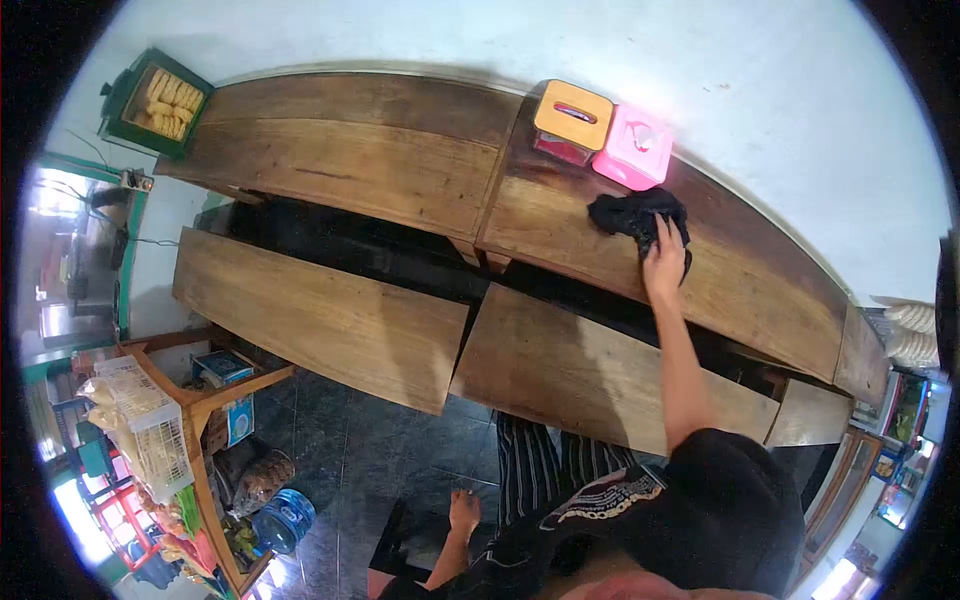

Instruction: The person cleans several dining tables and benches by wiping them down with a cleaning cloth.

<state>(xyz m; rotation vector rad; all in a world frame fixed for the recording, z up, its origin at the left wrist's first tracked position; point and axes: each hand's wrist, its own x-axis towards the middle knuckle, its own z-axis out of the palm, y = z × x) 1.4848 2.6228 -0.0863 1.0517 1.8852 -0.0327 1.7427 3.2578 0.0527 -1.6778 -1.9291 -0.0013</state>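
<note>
On the wooden table (570,215) along the wall, my right hand (664,262) presses on a crumpled black cloth (630,212), fingers bent over it. Just behind the cloth stands a pink tissue box (636,150), touching a clear box with a wooden lid (574,113) that has a slot. My left hand (463,512) hangs low beside my body, above the dark floor. Its fingers are curled in and nothing shows in them.
Two long benches (320,310) run along the table's near side, with a dark gap between. A green case of crackers (165,105) stands at the table's far left. Lower left are a wooden shelf (200,420) and a blue water jug (284,520).
</note>
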